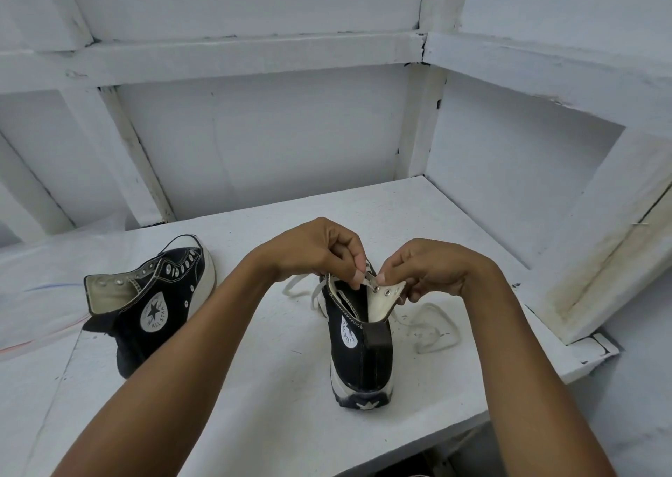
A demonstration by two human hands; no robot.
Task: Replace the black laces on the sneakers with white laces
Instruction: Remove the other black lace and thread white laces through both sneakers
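Centrally, two bare hands meet over the top of a black high-top sneaker (363, 353) that stands upright on a white tabletop (254, 385), its heel toward the viewer. The left hand (316, 251) has its grip closed tight, thumb and forefinger pinching a white lace (432, 327) right at an upper eyelet. The right hand (432, 269) has its grip closed on the shoe's right collar flap (385, 298), thumb on top and fingers curled beneath, bending the flap outward so its cream lining and metal eyelets face up.

Loose lengths of the white lace trail onto the tabletop on both sides of the shoe, with a looping stretch lying to its right.

A second black sneaker (152, 305) lies on its side well to the left, apart from the hands, its round star patch facing up and its eyelets showing as open rings. White painted panels (272, 131) wall in the tabletop behind and to the right.
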